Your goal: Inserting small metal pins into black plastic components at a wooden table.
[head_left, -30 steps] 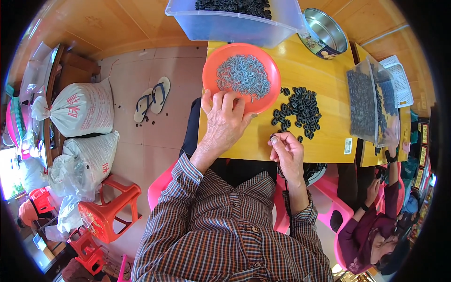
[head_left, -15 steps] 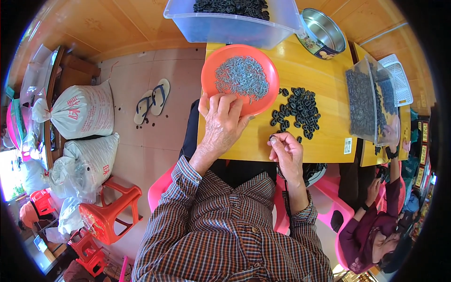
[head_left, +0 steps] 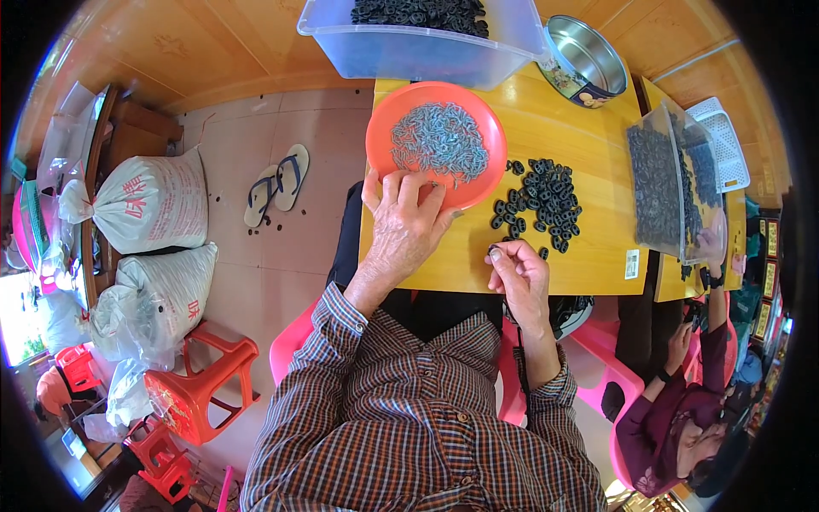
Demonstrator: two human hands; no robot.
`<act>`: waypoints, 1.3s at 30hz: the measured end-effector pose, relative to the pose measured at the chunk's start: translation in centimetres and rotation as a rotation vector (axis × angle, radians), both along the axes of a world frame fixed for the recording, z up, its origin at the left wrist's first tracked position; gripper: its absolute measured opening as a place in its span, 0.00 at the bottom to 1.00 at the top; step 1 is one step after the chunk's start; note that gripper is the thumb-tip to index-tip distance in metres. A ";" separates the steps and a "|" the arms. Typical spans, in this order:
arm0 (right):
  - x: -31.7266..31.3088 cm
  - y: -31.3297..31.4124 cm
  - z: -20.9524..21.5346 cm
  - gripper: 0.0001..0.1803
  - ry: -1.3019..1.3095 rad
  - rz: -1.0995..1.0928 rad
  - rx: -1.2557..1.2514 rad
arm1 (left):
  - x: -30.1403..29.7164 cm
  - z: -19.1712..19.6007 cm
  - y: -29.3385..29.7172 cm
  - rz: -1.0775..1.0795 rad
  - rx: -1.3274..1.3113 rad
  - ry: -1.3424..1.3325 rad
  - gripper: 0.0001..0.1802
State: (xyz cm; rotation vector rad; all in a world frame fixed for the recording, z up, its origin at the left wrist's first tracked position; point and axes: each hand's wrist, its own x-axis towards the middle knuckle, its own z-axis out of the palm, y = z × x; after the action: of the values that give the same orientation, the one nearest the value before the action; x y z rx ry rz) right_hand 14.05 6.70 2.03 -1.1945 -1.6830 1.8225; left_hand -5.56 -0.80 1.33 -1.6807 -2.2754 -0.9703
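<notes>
Slim blue-grey pieces [head_left: 439, 139] litter an orange bowl [head_left: 489, 114]; left hand [head_left: 404, 224] at its rim, grip unclear; right hand [head_left: 522, 278] pinches something dark [head_left: 494, 248].

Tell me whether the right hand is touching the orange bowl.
Apart. The head view shows it: a strip of yellow tabletop is visible between the right hand and the rim of the orange bowl.

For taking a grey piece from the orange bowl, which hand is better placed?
Probably the left hand: it is at the orange bowl, its fingers close to the grey pieces. The right hand is farther away, near the table edge, and seems to pinch a small dark piece.
</notes>
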 end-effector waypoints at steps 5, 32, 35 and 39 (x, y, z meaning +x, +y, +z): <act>0.0 0.0 -0.1 0.08 -0.004 -0.006 0.003 | -0.1 -0.1 0.0 -0.030 -0.003 -0.006 0.18; -0.1 0.3 0.4 0.09 0.012 -0.031 -0.090 | 0.3 -0.2 0.3 -0.047 0.001 -0.067 0.16; 0.1 0.7 0.0 0.08 0.085 -0.068 -0.197 | 0.3 0.7 0.1 -0.070 0.008 -0.117 0.13; 0.3 1.1 -0.3 0.08 0.182 -0.097 -0.271 | 0.2 0.2 0.2 -0.083 0.038 -0.136 0.10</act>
State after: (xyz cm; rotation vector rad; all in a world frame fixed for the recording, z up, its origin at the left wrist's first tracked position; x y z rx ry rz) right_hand 14.40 7.80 1.72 -1.1503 -1.2891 2.0767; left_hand -5.36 -0.64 1.53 -1.7567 -2.2685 -1.1721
